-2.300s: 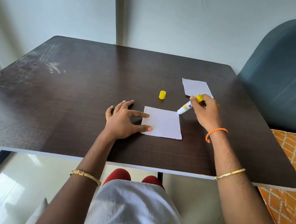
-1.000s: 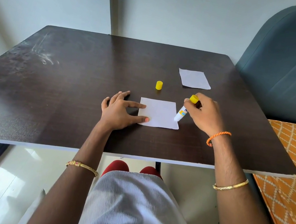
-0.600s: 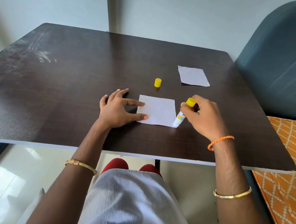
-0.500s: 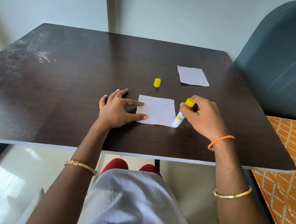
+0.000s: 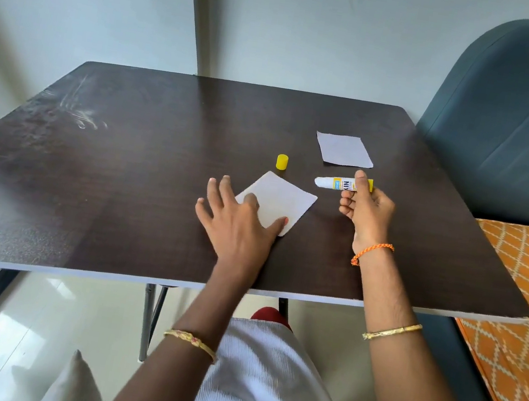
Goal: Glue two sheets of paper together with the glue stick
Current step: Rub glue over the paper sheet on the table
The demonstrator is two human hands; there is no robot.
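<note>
A: Left hand (image 5: pixel 238 224)?
B: Laid flat on the table (image 5: pixel 121 177), palm down, fingers spread wide, nothing gripped. The near sheet (image 5: pixel 278 204) is pinned under the index finger and thumb at its near-left corner. The forearm is stretched in from below, a gold bangle (image 5: pixel 192 341) worn on it.

A: Sheet position?
B: Lying turned like a diamond, one corner pointed toward the yellow cap (image 5: pixel 282 162), which is stood upright just beyond it, not touching.

A: Right hand (image 5: pixel 367 209)?
B: Raised off the table, palm turned toward the left, wrist bent up. The fingers are curled shut around the glue stick (image 5: pixel 338 183), thumb pressed across the label. An orange thread band (image 5: pixel 372 252) is seen at the wrist, a gold bangle further down the forearm.

A: Stick pose?
B: Held roughly level, white tip pointed left, yellow base hidden mostly behind the thumb. It is held above the table to the right of the near sheet, clear of it. Whether glue is exposed at the tip cannot be told.

A: Second sheet (image 5: pixel 344 150)?
B: Lying flat further back, just beyond the stick, untouched.
</note>
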